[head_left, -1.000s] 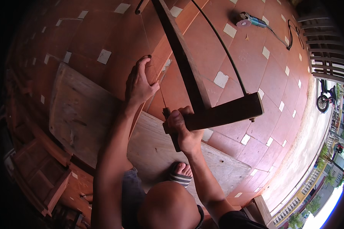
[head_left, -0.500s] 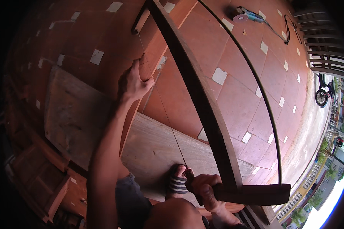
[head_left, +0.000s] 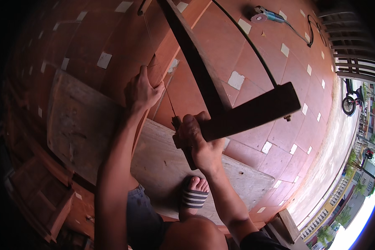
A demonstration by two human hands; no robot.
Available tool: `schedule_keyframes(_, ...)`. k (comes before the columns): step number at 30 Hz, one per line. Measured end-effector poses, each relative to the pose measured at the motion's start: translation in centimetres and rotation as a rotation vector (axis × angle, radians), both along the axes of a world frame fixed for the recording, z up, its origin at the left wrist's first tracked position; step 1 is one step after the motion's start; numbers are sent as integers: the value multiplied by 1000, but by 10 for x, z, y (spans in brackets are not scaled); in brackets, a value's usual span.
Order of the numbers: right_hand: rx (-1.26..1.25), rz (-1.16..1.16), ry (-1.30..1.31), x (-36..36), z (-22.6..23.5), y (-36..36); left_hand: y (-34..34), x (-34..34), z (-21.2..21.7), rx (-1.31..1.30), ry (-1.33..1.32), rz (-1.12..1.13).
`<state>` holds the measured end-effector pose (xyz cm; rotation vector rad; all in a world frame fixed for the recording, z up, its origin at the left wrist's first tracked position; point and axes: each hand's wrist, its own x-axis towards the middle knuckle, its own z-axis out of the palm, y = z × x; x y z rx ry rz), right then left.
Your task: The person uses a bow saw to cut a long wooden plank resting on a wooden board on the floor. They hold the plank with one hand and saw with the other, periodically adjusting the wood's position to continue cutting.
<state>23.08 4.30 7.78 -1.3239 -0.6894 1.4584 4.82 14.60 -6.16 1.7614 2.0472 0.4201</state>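
My right hand (head_left: 202,146) is closed round the grip end of a wooden frame saw (head_left: 254,110), at the centre. Its long middle beam (head_left: 193,62) slants up and away to the far left, with a thin cord or rod arching on the right side. The narrow saw blade (head_left: 169,98) runs from my right fist toward the far end, crossing a reddish-brown wooden plank (head_left: 171,46). Beside the blade, my left hand (head_left: 142,91) grips that plank, fingers and thumb bent over its edge. The exact contact between blade and wood is too fine to make out.
Under the plank lies a wide weathered board (head_left: 156,146), with my sandalled foot (head_left: 195,196) on it. An angle grinder (head_left: 271,16) with its cord rests on the tiled floor at far right. Wooden furniture parts (head_left: 41,187) stand at left; a slatted railing (head_left: 356,41) stands at right.
My right hand has pushed the saw forward, away from me, and its near end has tilted up at the right. My left hand stays nearly in place on the plank.
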Motion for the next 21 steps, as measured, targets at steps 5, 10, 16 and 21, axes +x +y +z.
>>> schedule_keyframes(5,-47,154,-39,60,55,-126,-2,-1,-1,-48,31,-9)
schedule_keyframes(10,13,184,79,68,59,-142,-10,-17,-22,31,11,-11)
schedule_keyframes(16,100,-50,93,-14,-40,42,1,9,12,-45,-28,-30)
schedule_keyframes(21,104,-13,48,-24,-26,35,2,-7,-3,60,-34,-38)
